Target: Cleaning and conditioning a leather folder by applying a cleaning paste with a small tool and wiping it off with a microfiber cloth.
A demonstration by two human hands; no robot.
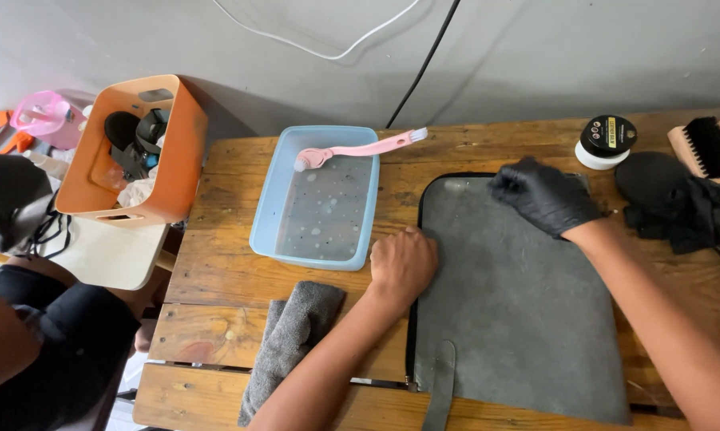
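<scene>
A flat grey suede bag with a black zip edge lies on the wooden table. My left hand, bare and closed into a loose fist, presses on the bag's left edge. My right hand wears a black glove and rests with curled fingers on the bag's upper part. Whether the gloved hand holds anything I cannot make out. A grey strap of the bag hangs toward the table's front edge.
A light blue tub of soapy water stands left of the bag, a pink brush across its rim. A grey towel lies front left. At the right: a round tin, black cloth, a black-bristled brush. An orange bin sits off the table's left.
</scene>
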